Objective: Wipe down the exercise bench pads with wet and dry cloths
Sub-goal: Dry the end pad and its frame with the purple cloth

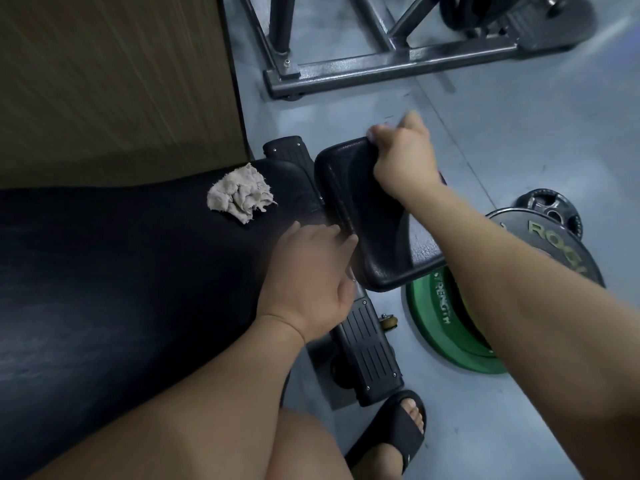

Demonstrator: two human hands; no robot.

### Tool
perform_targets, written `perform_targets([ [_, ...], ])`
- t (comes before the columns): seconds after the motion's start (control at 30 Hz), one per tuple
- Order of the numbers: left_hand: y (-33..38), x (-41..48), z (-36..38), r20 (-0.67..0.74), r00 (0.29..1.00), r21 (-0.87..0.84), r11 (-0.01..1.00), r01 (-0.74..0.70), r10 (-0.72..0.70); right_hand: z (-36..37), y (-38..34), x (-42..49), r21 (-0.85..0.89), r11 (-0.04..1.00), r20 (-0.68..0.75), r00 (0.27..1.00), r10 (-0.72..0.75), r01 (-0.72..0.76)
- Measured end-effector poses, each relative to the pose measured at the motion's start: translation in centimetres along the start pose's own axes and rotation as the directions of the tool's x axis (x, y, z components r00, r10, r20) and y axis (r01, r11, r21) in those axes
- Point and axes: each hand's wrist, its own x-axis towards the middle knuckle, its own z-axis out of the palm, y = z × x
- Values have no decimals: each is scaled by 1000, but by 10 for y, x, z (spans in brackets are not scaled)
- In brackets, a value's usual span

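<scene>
Fingers (379,133) of the right hand (403,157) curl over the far corner of the small seat pad (367,230), pinching its rounded edge; no cloth shows in that grip. Left hand (308,282) lies palm-down at the end of the long bench pad (121,271), its fingers close together and stretched flat toward the gap between the two pads, at about 1 o'clock from the wrist.

Both pads are smooth black vinyl with a faint sheen; the seat pad is a rounded rectangle, tilted up on its near side. At 10 o'clock from the left hand, a crumpled beige cloth (239,197) with frayed, ragged edges sits on the long pad, apart from both hands.

Below the left hand, a ribbed black plastic footplate (369,351) with small screws juts toward 5 o'clock, ending just beside a foot in a black slide sandal (391,434). At 3 o'clock from the footplate lies a green weight plate (440,327), partly under a dark plate (550,237) with raised lettering.

A brown wood-grain panel (114,81) closes off the side at 10 o'clock. Bare grey floor (519,133) lies open toward 1 o'clock, up to a grey steel frame (391,64).
</scene>
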Motion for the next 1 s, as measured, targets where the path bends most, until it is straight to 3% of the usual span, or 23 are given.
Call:
perform_targets([
  [0.1,-1,0,0,-4,1000,-12,1000,6,-6,3,-19,-26,81,948,53,948,-314,309],
  [0.13,0,0,-1,1,1000,-12,1000,7,-7,-2,-16,-28,104,931,63,932,-358,351],
  [0.17,0,0,-1,8,1000,-10,1000,6,-6,-9,-9,-24,80,936,72,934,-349,343],
  [0.3,0,0,-2,18,1000,0,1000,2,-2,-10,3,3,-34,997,71,995,-67,70],
  [0.37,0,0,-2,15,1000,0,1000,5,-5,2,-13,-5,-18,990,65,989,-135,137],
  [0.47,0,0,-3,19,1000,3,1000,6,-6,3,-24,-20,54,922,106,916,-386,382],
  [0.63,0,0,-3,21,1000,3,1000,7,-7,3,-30,1,-13,959,99,955,-281,284],
  [1.0,0,-1,-2,23,1000,16,1000,2,-2,1,-34,-16,26,797,205,778,-595,603],
])
